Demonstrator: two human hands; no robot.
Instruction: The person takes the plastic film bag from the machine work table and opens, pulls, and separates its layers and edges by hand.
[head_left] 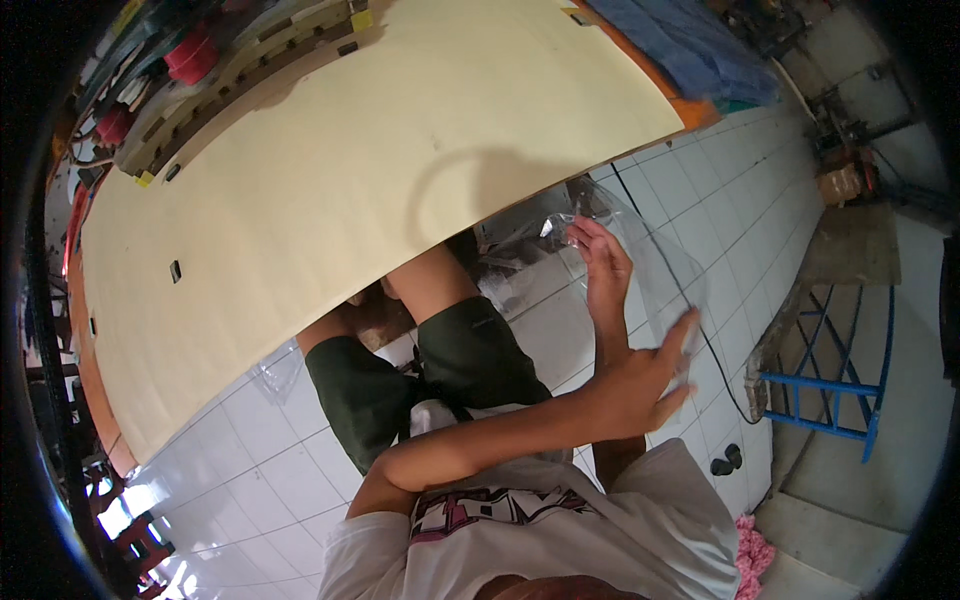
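A clear plastic bag or sheet hangs off the right side of the table, above the tiled floor. My right hand is raised at the near table edge, its fingers closed on the crinkled upper part of the plastic. Crossing in front of my body, my left forearm reaches over the right arm. My left hand is at the plastic's lower end, with its fingers stretched and apart; the index fingertip meets or nearly meets the plastic's edge. Slight blur and the see-through film hide the exact contact there.
A large table covered in cream sheeting spans the front. Blue cloth lies at its far right corner. Along the far left edge runs machinery with red spools. To the right stand a blue metal frame and dark sandals.
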